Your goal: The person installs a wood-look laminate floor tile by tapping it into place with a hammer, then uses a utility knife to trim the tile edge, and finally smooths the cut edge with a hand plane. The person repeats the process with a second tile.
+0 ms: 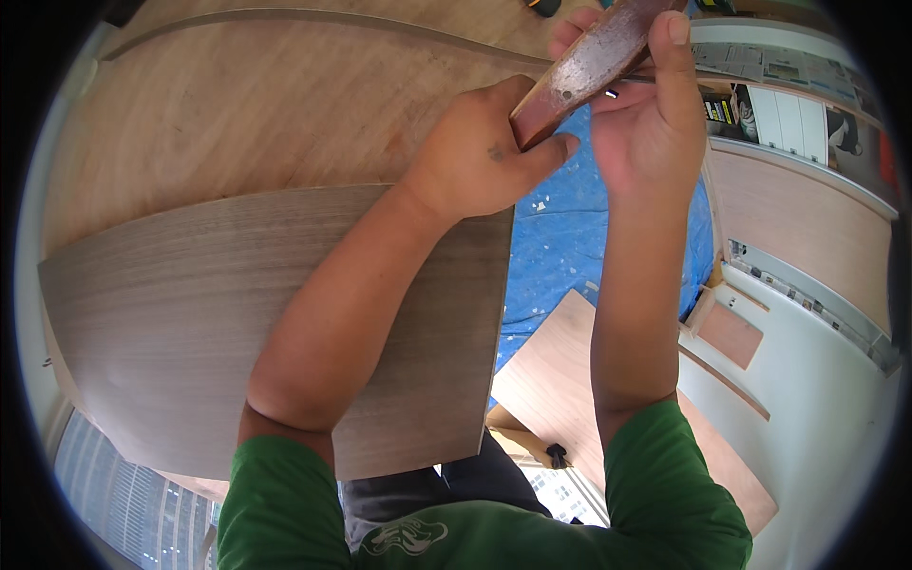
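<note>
Both my hands hold up a wooden hand plane (pixel 594 62), reddish brown with a worn, greyish face and a tapered near end. My left hand (pixel 489 142) is closed around that near end, its thumb pointing right. My right hand (pixel 651 123) supports the far part from the right, thumb along the side and fingertips showing beyond it; part of its grip is hidden behind the tool. Below my left forearm lies a grey-brown wood-grain panel (pixel 190 323), on top of a lighter wooden board (pixel 237 104).
A thin strip (pixel 313 16) curves along the board's far edge. Blue sheeting (pixel 556 237) with pale scraps covers the area right of the panel. Another light board (pixel 551 356) leans low on the right. Shelving with boxes (pixel 779 114) stands at the far right.
</note>
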Demonstrator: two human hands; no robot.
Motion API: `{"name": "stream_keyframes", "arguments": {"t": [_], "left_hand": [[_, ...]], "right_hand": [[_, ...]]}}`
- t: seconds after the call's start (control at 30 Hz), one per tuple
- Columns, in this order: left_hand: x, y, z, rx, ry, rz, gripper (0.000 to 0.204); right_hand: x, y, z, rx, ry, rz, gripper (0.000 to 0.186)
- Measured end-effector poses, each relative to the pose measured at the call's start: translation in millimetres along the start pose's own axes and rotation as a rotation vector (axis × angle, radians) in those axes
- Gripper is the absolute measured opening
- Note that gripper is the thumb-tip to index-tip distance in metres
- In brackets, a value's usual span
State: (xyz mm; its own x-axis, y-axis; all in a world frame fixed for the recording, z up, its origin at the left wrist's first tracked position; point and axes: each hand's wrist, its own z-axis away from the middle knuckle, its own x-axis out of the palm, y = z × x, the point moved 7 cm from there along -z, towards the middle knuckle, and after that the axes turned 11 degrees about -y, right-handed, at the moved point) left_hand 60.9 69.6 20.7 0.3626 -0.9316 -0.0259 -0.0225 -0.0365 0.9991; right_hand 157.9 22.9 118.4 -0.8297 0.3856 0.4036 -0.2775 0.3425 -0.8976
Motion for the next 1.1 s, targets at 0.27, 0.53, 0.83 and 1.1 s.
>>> {"name": "stream_keyframes", "arguments": {"t": [0.27, 0.53, 0.83, 1.1], "left_hand": [[4.1, -6.7, 3.6, -0.111, -0.086, 0.202, 0.017], [-1.4, 0.7, 5.7, -0.063, -0.045, 0.145, 0.017], [7.8, 2.3, 7.0, -0.127, -0.315, 0.801, 0.036], [11.6, 15.5, 11.7, 0.104, -0.681, 1.326, 0.053]], "right_hand": [[-32.3, 12.8, -6.0, 0.071, 0.160, 0.081, 0.045], [-24.5, 10.3, -9.2, 0.087, 0.001, 0.012, 0.042], [-31.8, 4.1, -1.5, 0.109, -0.077, 0.449, 0.075], [-12.2, 61.0, 26.8, 0.509, -0.363, -0.424, 0.088]]}}
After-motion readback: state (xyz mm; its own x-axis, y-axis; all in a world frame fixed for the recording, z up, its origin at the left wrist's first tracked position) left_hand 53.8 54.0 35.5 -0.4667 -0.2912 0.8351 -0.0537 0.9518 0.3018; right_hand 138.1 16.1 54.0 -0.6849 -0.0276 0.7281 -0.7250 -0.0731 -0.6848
